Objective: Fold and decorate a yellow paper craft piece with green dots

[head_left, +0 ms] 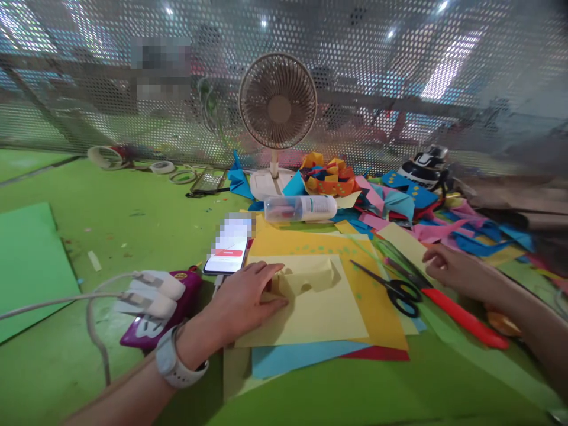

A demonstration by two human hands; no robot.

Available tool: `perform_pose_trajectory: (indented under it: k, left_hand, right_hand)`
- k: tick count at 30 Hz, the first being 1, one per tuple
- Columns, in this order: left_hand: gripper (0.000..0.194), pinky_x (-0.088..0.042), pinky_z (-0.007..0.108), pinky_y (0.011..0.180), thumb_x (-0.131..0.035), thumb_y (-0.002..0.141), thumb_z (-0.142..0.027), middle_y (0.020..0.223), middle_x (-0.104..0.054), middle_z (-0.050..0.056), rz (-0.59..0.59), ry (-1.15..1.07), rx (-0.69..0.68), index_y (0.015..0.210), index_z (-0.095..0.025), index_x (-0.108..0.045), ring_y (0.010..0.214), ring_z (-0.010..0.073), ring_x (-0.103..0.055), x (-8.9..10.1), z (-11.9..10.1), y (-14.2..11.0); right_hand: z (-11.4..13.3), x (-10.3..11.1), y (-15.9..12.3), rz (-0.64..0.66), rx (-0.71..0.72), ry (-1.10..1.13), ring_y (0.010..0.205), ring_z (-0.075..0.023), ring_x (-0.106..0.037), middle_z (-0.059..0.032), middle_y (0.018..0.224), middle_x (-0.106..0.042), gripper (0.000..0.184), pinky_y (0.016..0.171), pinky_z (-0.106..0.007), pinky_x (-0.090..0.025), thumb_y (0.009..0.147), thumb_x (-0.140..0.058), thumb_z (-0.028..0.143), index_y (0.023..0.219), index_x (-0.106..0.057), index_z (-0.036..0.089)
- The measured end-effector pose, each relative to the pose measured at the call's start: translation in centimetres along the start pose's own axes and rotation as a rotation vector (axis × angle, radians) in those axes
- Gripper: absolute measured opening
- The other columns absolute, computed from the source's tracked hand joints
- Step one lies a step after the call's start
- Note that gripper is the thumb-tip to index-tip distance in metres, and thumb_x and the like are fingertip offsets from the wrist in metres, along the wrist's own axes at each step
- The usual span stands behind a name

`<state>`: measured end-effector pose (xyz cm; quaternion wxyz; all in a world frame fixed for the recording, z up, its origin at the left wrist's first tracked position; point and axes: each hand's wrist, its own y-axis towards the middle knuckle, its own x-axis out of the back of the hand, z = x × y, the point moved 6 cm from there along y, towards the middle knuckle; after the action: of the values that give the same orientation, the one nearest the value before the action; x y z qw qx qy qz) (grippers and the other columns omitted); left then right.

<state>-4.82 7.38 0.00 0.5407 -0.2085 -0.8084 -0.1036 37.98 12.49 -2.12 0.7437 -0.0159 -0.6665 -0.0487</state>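
Observation:
My left hand (248, 299), with a pale watch (171, 358) on its wrist, rests on a pale yellow sheet (319, 316). Its thumb and forefinger are around the left end of a small curled piece of pale yellow paper (315, 277). Over on the right, my right hand (452, 269) has its fingers curled beside a pale yellow paper strip (406, 247); what they hold, if anything, is hidden. Black-handled scissors (402, 296) and a red-handled cutter (465, 316) lie just below and left of that hand.
Yellow-orange paper (381, 331) and blue paper (293, 358) lie under the pale sheet. A phone (228, 242), a purple case with chargers (190, 296), a bottle (302, 209) and a fan (278, 106) surround it. Paper scraps (461, 231) pile at right; green paper (31, 266) lies left.

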Motion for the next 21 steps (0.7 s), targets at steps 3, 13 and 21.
perform_pose_trajectory:
  k: [3,13,21]
  left_hand:
    - [0.054,-0.043,0.039,0.09,-0.055,0.081,-0.044,0.12,-0.057,0.009,0.001,-0.001,0.007,0.129,-0.021,-0.046,0.108,0.0263,-0.053,0.0,0.0,0.0]
    - [0.055,-0.043,0.04,0.089,-0.055,0.082,-0.045,0.122,-0.056,0.009,-0.013,0.005,-0.008,0.13,-0.022,-0.045,0.11,0.0268,-0.052,-0.2,0.2,-0.1]
    - [0.055,-0.043,0.038,0.088,-0.056,0.082,-0.045,0.12,-0.057,0.008,-0.017,0.003,-0.012,0.13,-0.021,-0.045,0.108,0.0262,-0.052,0.0,0.0,-0.1]
  right_hand:
    - [0.9,-1.2,-0.4,0.181,0.019,0.094,0.069,-0.0204,-0.063,-0.0045,0.082,-0.067,0.019,0.06,-0.03,-0.043,0.075,-0.053,0.038,0.089,-0.054,0.025]
    - [1.0,-2.1,0.7,0.238,0.028,0.092,0.065,-0.0206,-0.061,-0.0065,0.073,-0.067,0.011,0.057,-0.029,-0.037,0.069,-0.059,0.031,0.073,-0.054,0.022]
    - [1.1,-1.6,0.7,0.18,0.036,0.073,0.072,-0.0214,-0.063,-0.0049,0.083,-0.068,0.025,0.057,-0.028,-0.039,0.068,-0.059,0.036,0.089,-0.054,0.023]
